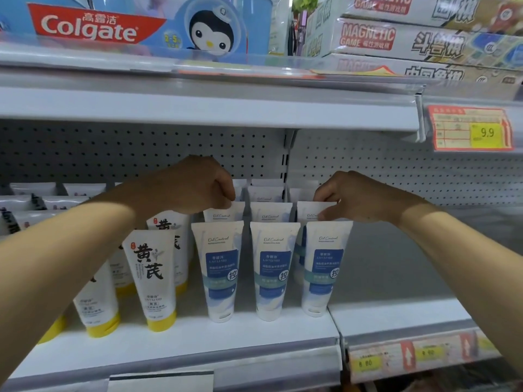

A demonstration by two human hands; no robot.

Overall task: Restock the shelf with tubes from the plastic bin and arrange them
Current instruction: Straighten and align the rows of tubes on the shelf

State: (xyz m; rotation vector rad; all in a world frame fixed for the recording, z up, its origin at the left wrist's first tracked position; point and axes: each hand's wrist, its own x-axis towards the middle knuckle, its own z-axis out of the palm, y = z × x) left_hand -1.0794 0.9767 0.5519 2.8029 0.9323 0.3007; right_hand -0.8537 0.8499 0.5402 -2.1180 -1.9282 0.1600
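Flanking blue tubes (pixel 274 267): yellow-capped tubes (pixel 151 278)

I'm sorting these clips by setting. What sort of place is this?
Most likely a shop aisle, in the toiletries section. Price tags are clipped to the shelf edges, identical blue tubes stand in rows on a pegboard-backed shelf, and boxed Colgate sits above. Both hands are on second-row tubes.

Painted metal and soft plastic, all fairly smooth.
The white painted-metal shelf (pixel 198 339) looks matt; its perforated metal back panel (pixel 113 148) likewise. The white-and-blue plastic tubes (pixel 218 270) have a satiny sheen, and the yellow-capped white plastic tubes (pixel 152 278) shine glossier.
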